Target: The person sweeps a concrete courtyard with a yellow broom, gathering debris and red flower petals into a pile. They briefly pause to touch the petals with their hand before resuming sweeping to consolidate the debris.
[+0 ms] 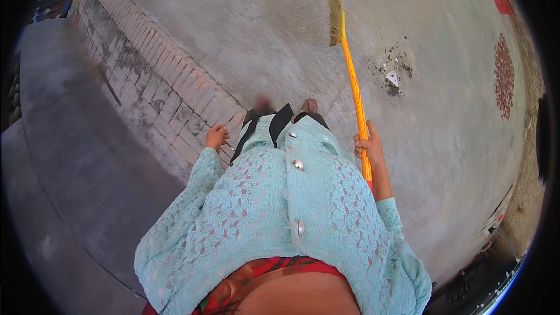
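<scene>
My right hand (374,147) is closed around the orange handle of a broom (353,76). The handle runs up and forward from my right side. Its pale, brushy bristle head (335,17) rests on or just above the concrete, far ahead. My left hand (217,136) hangs by my left hip with its fingers curled in. A thin pale thing shows beside those fingers, too small to make out. Right of the broom, a small heap of dark litter (396,67) lies with a crumpled white scrap (392,78) in it.
A low brick edging (169,76) runs along my left, with a smooth grey slab (70,116) beyond it. Reddish bits (503,76) are spread in a patch at the far right, below a red object (503,5). My shoes (309,105) stand on the concrete close to the bricks.
</scene>
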The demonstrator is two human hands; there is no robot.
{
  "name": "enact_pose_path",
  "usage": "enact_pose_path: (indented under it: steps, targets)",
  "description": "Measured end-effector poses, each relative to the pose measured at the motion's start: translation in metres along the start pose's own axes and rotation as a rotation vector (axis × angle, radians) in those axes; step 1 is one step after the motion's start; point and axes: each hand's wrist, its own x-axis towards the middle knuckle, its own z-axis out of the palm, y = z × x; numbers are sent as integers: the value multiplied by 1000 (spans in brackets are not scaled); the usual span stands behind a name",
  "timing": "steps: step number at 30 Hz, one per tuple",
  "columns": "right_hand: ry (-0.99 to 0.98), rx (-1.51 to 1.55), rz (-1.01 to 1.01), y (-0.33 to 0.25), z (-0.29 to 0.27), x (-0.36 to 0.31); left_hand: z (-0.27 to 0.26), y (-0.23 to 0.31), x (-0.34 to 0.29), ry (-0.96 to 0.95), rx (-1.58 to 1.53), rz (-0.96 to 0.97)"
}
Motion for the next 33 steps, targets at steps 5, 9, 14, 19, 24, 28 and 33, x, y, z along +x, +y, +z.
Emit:
enact_pose_path:
  steps: [5, 9, 14, 19, 24, 28, 33]
  targets:
    - [215, 37, 2, 17, -32, -62, 17, 24, -5, -18, 76, 13]
    - [331, 258, 73, 29, -74, -49, 14, 15, -6, -21, 84, -8]
    - [412, 485, 272, 50, -97, 22, -1, -13, -4, -23, 36, -42]
    - [189, 376, 331, 51, -19, 104, -16, -36, -13, -9, 37, -42]
    - [-94, 109, 219, 27, 99, 154, -22, -36, -21, 18, -14, -34]
    - [-287, 143, 103, -3, 126, 166, -19, -32, -13, 8, -11, -15]
    - [-301, -20, 13, -19, 73, 123, -8, -18, -8, -3, 20, 31]
